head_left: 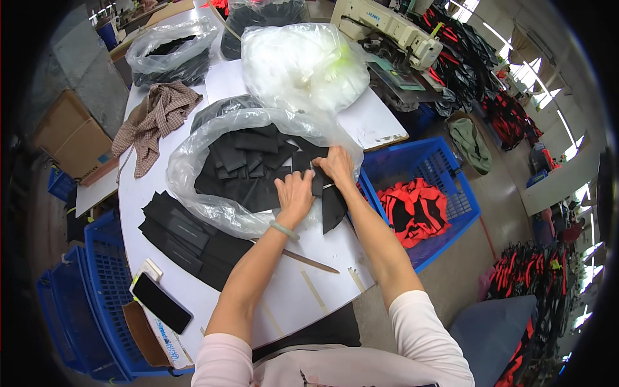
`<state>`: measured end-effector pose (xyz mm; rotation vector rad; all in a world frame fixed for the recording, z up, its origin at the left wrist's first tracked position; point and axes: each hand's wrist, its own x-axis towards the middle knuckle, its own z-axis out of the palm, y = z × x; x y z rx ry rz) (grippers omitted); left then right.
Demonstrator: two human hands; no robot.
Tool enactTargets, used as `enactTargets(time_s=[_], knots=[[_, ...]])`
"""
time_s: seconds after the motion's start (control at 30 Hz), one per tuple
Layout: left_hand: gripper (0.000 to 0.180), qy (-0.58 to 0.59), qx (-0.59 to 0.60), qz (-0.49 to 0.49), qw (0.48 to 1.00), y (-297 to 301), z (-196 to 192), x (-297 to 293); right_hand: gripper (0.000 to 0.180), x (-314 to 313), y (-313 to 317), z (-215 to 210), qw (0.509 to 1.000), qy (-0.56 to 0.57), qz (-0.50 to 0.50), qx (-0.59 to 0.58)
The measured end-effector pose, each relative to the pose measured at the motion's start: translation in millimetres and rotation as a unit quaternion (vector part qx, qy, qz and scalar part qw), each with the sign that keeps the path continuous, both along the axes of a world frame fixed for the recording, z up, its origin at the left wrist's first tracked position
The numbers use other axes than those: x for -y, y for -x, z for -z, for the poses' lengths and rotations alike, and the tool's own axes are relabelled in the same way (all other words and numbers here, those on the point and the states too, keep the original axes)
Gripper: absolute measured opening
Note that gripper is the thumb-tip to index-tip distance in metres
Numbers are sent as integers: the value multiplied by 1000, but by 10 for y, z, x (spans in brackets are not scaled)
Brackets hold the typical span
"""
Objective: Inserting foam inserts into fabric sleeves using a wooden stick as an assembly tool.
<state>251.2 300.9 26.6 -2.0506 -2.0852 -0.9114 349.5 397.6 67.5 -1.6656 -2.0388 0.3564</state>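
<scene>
On the white counter (290, 284), both hands clamp black fabric pieces (325, 193) at the mouth of a clear plastic bag (193, 168): left hand (294, 195) pressing, right hand (335, 166) pinching. Limp and light, probably best gripped by their edges

just one view, head cam on person, looking steeply down at white table (213, 293). close in, forearms entering from bottom edge. heavy fisheye, edges bend, blue crate (445, 177) and floor visible off right side.

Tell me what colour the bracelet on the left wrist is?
Pale green; the bracelet shows best in the head view, just below the left hand.
</scene>
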Motion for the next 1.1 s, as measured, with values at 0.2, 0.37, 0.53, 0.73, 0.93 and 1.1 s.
enactTargets(time_s=[0.2, 0.37, 0.53, 0.73, 0.93, 1.1], knots=[[26, 51, 15, 32, 998, 1, -25, -57, 42, -3, -13, -5, 1000, 12, 6, -9], [27, 101, -11, -25, 994, -41, -20, -121, 44, -16, 2, 5, 1000, 16, 10, -3], [28, 109, -12, -33, 993, 10, -1, -40, 43, 17, -2, 42, 1000, 11, 11, -14], [27, -55, -19, -196, 979, 671, -251, 229, 42, 30, 39, 51, 999, -12, 7, -31], [26, -40, 16, -145, 988, 777, -125, 322, 40, 30, 416, 107, 998, -66, 4, 2], [32, -133, 15, -16, 991, 573, -375, 299, 35, -95, 130, -33, 999, -40, 7, 24]])
